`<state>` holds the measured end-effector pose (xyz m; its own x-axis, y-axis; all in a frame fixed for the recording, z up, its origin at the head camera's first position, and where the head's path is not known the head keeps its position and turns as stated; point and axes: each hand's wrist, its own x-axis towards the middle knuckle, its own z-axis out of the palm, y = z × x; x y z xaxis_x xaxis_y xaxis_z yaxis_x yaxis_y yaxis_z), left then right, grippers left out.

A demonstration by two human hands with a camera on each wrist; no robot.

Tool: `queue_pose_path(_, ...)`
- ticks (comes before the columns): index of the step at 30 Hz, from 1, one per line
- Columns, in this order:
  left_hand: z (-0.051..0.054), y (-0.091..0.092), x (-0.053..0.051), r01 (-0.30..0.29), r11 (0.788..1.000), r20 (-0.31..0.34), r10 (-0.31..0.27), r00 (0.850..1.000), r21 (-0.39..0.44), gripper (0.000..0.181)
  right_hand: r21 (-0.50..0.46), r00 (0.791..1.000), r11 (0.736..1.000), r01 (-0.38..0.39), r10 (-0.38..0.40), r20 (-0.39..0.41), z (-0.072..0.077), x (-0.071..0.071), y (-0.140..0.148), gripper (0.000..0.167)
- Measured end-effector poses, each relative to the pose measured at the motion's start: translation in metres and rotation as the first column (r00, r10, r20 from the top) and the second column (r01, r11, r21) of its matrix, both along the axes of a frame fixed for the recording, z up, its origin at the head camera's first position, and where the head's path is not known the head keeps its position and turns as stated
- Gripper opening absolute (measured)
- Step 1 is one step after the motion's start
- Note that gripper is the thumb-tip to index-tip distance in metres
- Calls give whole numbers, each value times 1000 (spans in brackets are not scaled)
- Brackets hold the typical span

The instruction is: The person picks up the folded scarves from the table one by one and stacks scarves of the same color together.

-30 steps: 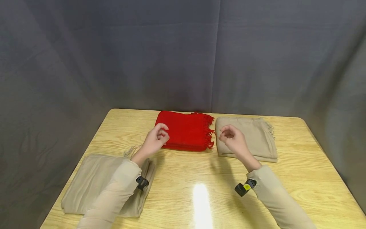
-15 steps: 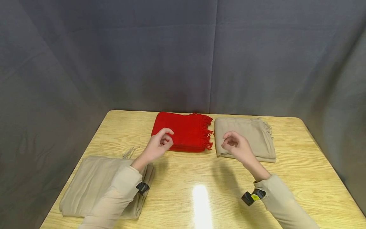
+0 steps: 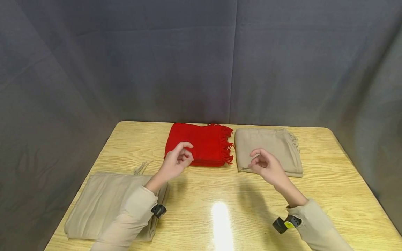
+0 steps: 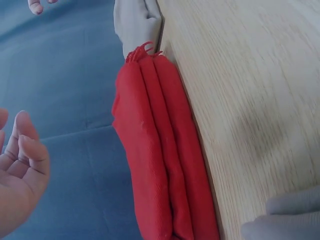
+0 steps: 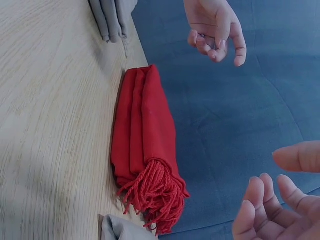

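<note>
**Grey curtain (image 3: pixel 176 62) behind a pale wooden table (image 3: pixel 194 190)**

Across the top of my head view the curtain hangs with one vertical seam. Below it I see the table, its far corners rounded and a streak of glare on its near half. Biggest of the cloths is the near beige cloth (image 3: pixel 100 202), folded flat at the left and partly hidden by the left sleeve (image 3: pixel 127 219). Along the far edge I have the far beige cloth (image 3: pixel 267 137), folded, and just left of it the red cloth (image 3: pixel 198 137), folded in layers, its tassels (image 3: pixel 226 146) facing the beige. By the red cloth's near left corner the left hand (image 3: pixel 176 162) hangs in the air, apart from it: fingers loosely bent, a gap to the thumb, nothing held. Over toward the far beige cloth's near side hovers the right hand (image 3: pixel 269 168), likewise half open and holding nothing. Smallest, I see a black device (image 3: pixel 158 210) on the left wrist.
</note>
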<state>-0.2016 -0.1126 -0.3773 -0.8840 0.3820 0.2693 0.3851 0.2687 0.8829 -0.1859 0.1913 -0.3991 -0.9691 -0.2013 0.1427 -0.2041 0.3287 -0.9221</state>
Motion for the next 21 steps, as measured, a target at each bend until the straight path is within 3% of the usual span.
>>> queue_pose_path(9, -3, 1, 0, 37, 999, -7, -37, 999, 0, 32, -11, 1000, 1000, 1, -1, -4, -4, 2, 5, 17)
queue_pose_path(21, -6, 10, -7, 70, 997, 60, -71, 996, 25, 39, -10, 1000, 1000, 17, -16, 23, -6, 0, 16, 23)
